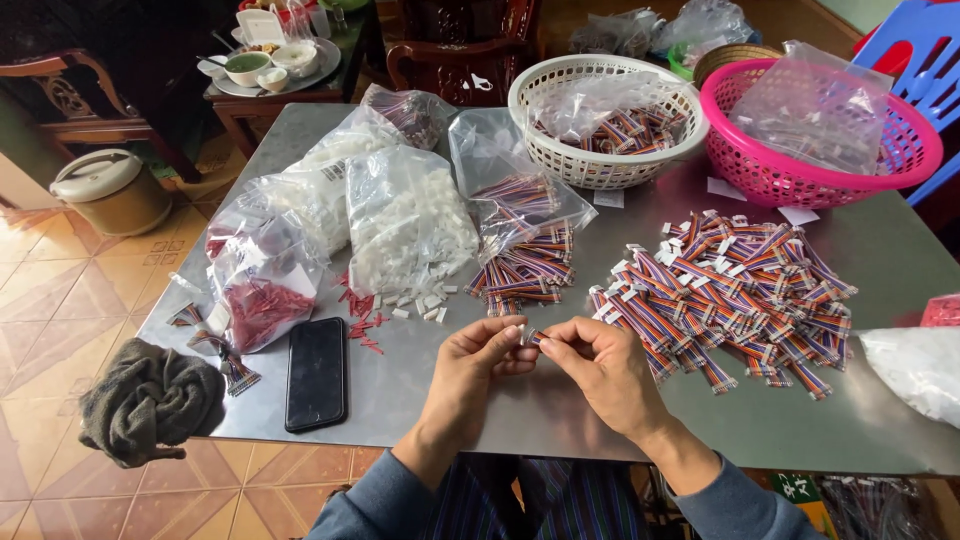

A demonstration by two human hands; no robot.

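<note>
My left hand point(478, 362) and my right hand point(597, 365) meet over the near middle of the metal table point(420, 385). Between their fingertips they pinch a small connector piece point(531, 336), mostly hidden by the fingers. A large heap of short multicoloured ribbon cables with white connectors point(735, 290) lies just right of my right hand. A smaller bundle of the same cables point(525, 270) spills from a clear bag beyond my left hand. Loose white connector housings point(420, 303) and small red pieces point(362, 325) lie scattered to the left.
A black phone point(316, 372) lies face down near the front edge. Clear bags hold white parts point(405, 215) and red parts point(262, 300). A white basket point(605, 120) and a pink basket point(815, 135) stand at the back. A grey cloth point(150, 400) hangs off the left corner.
</note>
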